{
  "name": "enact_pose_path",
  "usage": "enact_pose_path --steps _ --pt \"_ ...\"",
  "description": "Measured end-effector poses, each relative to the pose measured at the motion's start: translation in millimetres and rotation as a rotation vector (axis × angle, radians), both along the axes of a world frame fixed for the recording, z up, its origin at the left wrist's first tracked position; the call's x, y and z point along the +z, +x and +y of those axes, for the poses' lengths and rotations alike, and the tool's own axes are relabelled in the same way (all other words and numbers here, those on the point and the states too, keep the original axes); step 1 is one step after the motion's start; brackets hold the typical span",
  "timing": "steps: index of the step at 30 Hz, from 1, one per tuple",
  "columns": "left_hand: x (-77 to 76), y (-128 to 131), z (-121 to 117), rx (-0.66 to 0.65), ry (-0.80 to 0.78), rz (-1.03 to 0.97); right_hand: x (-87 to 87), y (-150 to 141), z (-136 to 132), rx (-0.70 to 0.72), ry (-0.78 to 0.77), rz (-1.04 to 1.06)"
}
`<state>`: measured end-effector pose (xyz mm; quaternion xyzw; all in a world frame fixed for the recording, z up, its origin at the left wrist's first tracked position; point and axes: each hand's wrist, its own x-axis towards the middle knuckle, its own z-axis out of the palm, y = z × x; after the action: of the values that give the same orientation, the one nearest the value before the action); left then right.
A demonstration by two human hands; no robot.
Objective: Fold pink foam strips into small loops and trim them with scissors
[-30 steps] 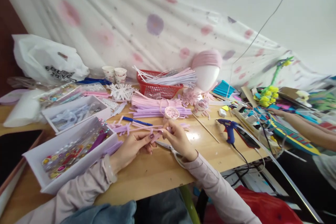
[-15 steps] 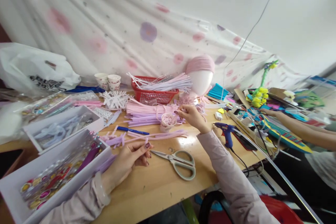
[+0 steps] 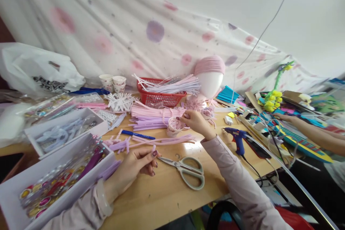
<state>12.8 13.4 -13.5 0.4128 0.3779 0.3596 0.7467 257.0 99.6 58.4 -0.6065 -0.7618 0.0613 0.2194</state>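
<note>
My left hand (image 3: 134,168) is closed in a pinch over the table, with the tip of a short pale lilac pipe cleaner piece (image 3: 153,147) showing between thumb and finger. The scissors (image 3: 185,170) lie beside its fingertips, handles toward the right. My right hand (image 3: 198,124) is at the right rim of a small paper cup (image 3: 174,130) that holds pale pink bits. Its fingers are pinched together, and what they hold, if anything, I cannot make out. Behind the cup lie bundles of pink pipe cleaners (image 3: 148,110) and purple pipe cleaners (image 3: 147,124).
A blue pen (image 3: 138,134) lies left of the cup. Boxes of beads and trims (image 3: 58,183) stand at left. At the back is a red basket (image 3: 161,99) beside a white head form (image 3: 209,79). On the right are a blue glue gun (image 3: 237,140) and another person's arm (image 3: 309,127).
My right hand has moved slightly closer to the cup's rim. The left hand keeps its pinch almost unmoved. The whole view has shifted a little.
</note>
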Motion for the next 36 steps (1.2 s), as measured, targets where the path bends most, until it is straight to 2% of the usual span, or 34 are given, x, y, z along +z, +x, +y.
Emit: enact_pose_path --steps 3,5,10,16,22,24,26,29,30,33,36 --pt "-0.8 0.8 -0.3 -0.013 0.016 -0.002 -2.3 -6.4 -8.7 0.118 0.139 -0.061" --pt "-1.0 2.4 -0.2 -0.034 0.032 0.005 -6.4 -9.2 -13.7 0.165 0.173 -0.097" --pt "-0.2 7.6 1.7 -0.055 0.084 0.015 -14.1 -10.1 -16.9 0.152 0.117 -0.117" --pt "-0.6 10.7 5.5 -0.05 0.095 0.033 -15.4 -6.2 -13.7 0.216 0.054 0.071" --pt "-1.0 19.2 13.3 -0.027 0.08 0.0 -16.8 -2.3 -9.0 0.106 0.022 0.171" --pt "-1.8 23.2 16.6 -0.018 0.077 -0.016 -10.2 -3.8 -14.0 0.089 0.075 0.264" --pt "-2.6 26.0 19.0 -0.011 0.07 -0.028 -2.8 -9.6 -24.8 0.105 0.089 0.49" --pt "-1.9 27.3 19.2 -0.02 0.062 -0.039 0.5 -28.6 -47.3 0.243 -0.103 0.941" --pt "-1.1 27.1 18.3 -0.028 0.063 -0.045 -1.6 -37.0 -54.8 0.295 -0.166 1.033" --pt "2.0 26.1 14.5 -0.044 0.083 -0.072 -14.5 -61.9 -72.5 0.349 -0.24 1.124" --pt "2.7 25.4 11.1 -0.045 0.101 -0.108 -28.0 -77.9 -80.4 0.284 -0.188 1.068"
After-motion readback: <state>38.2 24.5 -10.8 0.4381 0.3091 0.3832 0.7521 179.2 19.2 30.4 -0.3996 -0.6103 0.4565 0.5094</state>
